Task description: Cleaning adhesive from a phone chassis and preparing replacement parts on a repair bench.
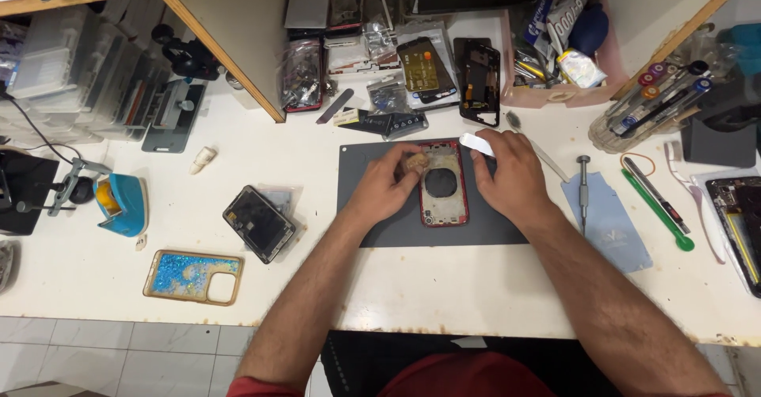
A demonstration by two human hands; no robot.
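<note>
Two hands: left hand fingers pinch one tan wad, right hand fingers grasp one white strip.

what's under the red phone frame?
The red phone frame lies on a dark grey mat on the white table. The left hand covers its upper-left edge; the mat directly beneath is hidden.

A dark rectangular phone screen is lying on a clear plastic bag left of the grey mat. Clear pouches of small parts are sitting at the back of the bench, and crumpled packets are filling a pink box beyond them.
</note>
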